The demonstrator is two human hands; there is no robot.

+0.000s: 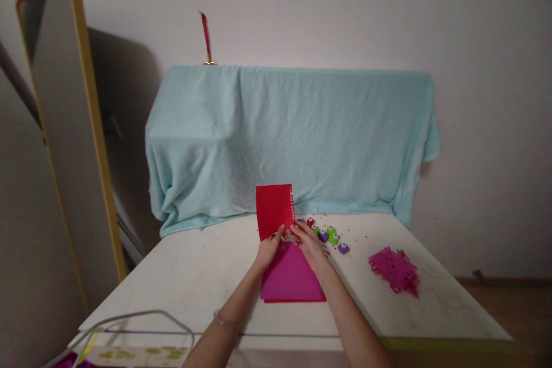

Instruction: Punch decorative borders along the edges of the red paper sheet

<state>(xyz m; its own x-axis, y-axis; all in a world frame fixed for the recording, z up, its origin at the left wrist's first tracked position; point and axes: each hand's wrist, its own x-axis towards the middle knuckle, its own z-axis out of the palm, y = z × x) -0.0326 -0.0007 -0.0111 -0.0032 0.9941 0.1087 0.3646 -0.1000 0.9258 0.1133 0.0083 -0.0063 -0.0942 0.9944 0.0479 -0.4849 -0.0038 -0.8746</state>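
Observation:
A red sheet of paper (pixel 274 210) with a row of punched holes along its right edge is held up over the table. My left hand (pixel 270 248) grips its lower edge. My right hand (pixel 307 240) is closed at the sheet's lower right corner, beside a small whitish piece between the hands. Below them a magenta sheet (pixel 290 276) lies on top of red paper (pixel 295 301). Just right of my right hand sit several small craft punches, among them a green one (pixel 333 238) and a purple one (pixel 344 248), with tiny red scraps around.
Magenta punched paper strips (pixel 394 270) are piled on the right of the white table (pixel 194 276). A light blue cloth (pixel 302 138) drapes over something at the back. A tall framed mirror (pixel 69 126) stands left; a grey metal loop (pixel 142 313) is near the front left.

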